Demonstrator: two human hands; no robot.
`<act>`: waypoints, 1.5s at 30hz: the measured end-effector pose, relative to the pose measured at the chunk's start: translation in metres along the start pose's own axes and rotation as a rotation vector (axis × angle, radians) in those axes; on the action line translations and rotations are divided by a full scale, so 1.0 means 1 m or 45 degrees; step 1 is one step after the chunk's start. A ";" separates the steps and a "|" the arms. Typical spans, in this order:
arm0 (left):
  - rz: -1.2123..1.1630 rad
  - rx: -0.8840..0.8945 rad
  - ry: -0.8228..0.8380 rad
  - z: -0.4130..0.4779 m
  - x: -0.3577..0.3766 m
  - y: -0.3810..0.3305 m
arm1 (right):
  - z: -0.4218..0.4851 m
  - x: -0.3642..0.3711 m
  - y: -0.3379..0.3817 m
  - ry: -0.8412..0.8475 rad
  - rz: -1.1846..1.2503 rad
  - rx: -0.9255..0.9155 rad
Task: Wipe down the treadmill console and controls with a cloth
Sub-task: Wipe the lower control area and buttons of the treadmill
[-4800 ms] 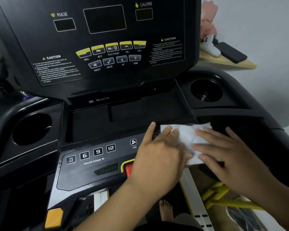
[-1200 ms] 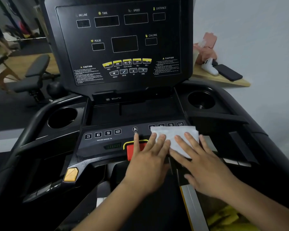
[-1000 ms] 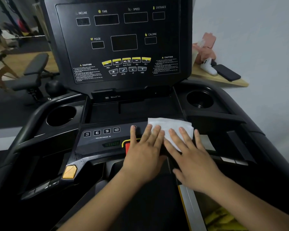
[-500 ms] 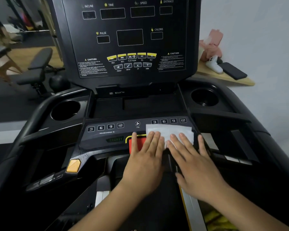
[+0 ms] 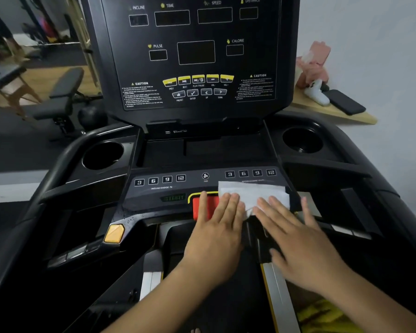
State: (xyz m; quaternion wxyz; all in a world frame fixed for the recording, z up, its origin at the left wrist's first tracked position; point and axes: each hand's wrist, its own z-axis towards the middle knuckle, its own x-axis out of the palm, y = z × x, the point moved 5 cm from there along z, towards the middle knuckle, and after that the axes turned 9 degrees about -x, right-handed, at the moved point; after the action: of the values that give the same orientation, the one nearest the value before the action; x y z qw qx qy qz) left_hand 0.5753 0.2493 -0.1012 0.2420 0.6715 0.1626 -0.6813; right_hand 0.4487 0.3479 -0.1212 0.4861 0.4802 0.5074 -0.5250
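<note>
A white cloth (image 5: 250, 192) lies flat on the right half of the black lower control panel (image 5: 159, 191), just below the right row of number buttons (image 5: 250, 173). My left hand (image 5: 216, 227) presses the cloth's left part with straight fingers, its thumb and palm over the red stop button (image 5: 203, 207). My right hand (image 5: 296, 239) lies beside it, its straight fingers pressing the cloth's right part. Above stands the upright display console (image 5: 195, 56) with yellow media keys (image 5: 197, 80).
Round cup holders sit at the left (image 5: 102, 155) and right (image 5: 302, 140) of the console. An orange knob (image 5: 114, 233) is on the left handrail. A wooden shelf (image 5: 334, 114) at the right holds a white controller, a dark phone and a pink object. A weight bench (image 5: 63, 92) stands at the back left.
Both hands slid the cloth back and forth over the lower panel's right side; over the last second it moved from the number buttons down toward the panel's front edge.
</note>
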 end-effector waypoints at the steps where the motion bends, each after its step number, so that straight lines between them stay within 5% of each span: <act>1: 0.015 0.034 -0.002 0.004 -0.002 -0.004 | 0.000 -0.002 -0.007 0.018 -0.025 0.014; 6: 0.073 0.004 0.049 0.046 -0.015 -0.024 | 0.038 -0.023 -0.020 0.069 0.082 0.263; 14: 0.022 0.063 0.090 0.039 -0.011 -0.029 | -0.010 -0.016 -0.014 -0.008 0.253 0.331; 28: -0.162 0.227 0.108 0.056 -0.017 -0.051 | 0.009 -0.032 -0.059 -0.113 0.966 0.705; 38: -0.250 0.238 0.057 0.058 -0.011 -0.050 | -0.024 -0.030 -0.032 0.099 0.704 0.596; 45: -0.149 0.286 0.028 0.065 -0.020 -0.056 | 0.033 -0.034 -0.051 -0.107 0.814 0.514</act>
State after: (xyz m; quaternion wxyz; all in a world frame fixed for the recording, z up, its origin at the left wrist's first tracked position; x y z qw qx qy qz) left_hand 0.4904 0.2623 -0.0847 0.1232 0.6911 0.1269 -0.7008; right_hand 0.3997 0.3161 -0.0829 0.5415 0.6784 0.1980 -0.4554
